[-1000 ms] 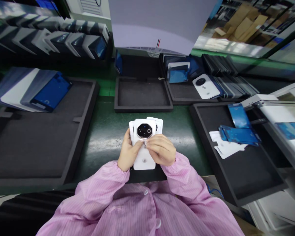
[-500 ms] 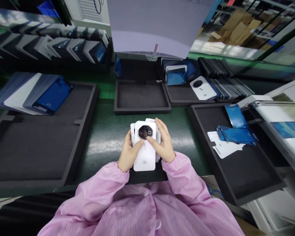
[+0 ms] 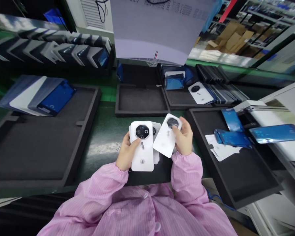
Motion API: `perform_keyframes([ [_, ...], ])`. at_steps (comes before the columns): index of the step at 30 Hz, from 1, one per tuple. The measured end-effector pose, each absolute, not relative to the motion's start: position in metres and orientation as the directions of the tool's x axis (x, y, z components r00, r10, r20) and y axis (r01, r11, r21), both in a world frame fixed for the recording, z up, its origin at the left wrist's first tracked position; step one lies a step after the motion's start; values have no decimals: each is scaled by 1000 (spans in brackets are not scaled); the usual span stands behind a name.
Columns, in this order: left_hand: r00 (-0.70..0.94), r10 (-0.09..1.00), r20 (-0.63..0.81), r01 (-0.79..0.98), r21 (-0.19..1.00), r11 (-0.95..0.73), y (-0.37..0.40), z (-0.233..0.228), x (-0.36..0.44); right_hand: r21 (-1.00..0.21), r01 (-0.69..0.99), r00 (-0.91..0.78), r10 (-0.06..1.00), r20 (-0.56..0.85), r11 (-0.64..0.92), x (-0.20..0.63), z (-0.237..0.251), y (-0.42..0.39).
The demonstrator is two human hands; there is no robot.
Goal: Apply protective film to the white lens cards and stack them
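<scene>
Left hand [image 3: 125, 153] grips a stack [image 3: 142, 147] of white phone back covers, thumb pressed on the top face, camera ring uppermost. Right hand [image 3: 185, 139] pinches one cover [image 3: 166, 137] by its upper end, tilted, just right of the stack and apart from it. Both are held above the green bench [image 3: 102, 144]. An empty black tray [image 3: 141, 100] lies beyond the hands; blue films [image 3: 229, 135] lie right of the right hand.

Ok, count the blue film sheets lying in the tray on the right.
3 that I can separate: one blue sheet at the far end of the black tray, and two overlapping sheets nearer, on white backing cards. More may be hidden in that overlap.
</scene>
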State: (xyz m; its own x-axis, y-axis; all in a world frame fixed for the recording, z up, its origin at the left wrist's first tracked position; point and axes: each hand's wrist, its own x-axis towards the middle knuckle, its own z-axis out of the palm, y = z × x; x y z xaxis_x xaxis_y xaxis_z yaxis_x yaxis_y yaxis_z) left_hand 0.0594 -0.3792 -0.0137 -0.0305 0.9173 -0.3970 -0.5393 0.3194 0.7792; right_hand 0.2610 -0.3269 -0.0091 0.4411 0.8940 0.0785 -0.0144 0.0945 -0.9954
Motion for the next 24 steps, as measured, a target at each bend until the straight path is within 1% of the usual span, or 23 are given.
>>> perform_keyframes([
  [3,-54,919,-390,-546,782,300,-379,-14,58,-999,36,298,954,-28,-40,262,-12,-326],
  [5,-60,924,-378,-548,786,285,-379,-14,58,-993,80,210,975,-70,-89,262,-16,-327],
  [7,-69,929,-364,-549,791,270,-379,-15,58,-980,165,150,985,-84,-109,265,-20,-326],
  [8,-72,929,-364,-549,792,268,-379,-15,59,-972,220,151,987,-55,-88,268,-22,-325],
  [12,-66,921,-384,-558,779,285,-378,-13,59,-886,462,243,955,169,40,273,-34,-321],
  [14,-58,923,-381,-561,777,286,-378,-12,59,-813,579,202,955,216,61,267,-39,-321],
  [16,-47,928,-369,-550,785,285,-379,-11,60,-714,693,106,964,242,103,255,-42,-323],
  [18,-38,934,-355,-534,797,281,-380,-12,60,-615,773,48,953,300,155,243,-41,-327],
  [19,-35,937,-348,-524,805,279,-380,-12,60,-590,787,40,938,344,183,239,-38,-329],
  [20,-37,939,-342,-513,813,276,-380,-13,60,-589,779,40,919,392,217,235,-35,-332],
  [22,-56,941,-334,-481,835,267,-380,-16,61,-642,697,48,873,485,319,229,-25,-338],
  [24,-71,949,-307,-442,863,246,-380,-19,63,-701,575,40,841,539,422,224,-16,-344],
])
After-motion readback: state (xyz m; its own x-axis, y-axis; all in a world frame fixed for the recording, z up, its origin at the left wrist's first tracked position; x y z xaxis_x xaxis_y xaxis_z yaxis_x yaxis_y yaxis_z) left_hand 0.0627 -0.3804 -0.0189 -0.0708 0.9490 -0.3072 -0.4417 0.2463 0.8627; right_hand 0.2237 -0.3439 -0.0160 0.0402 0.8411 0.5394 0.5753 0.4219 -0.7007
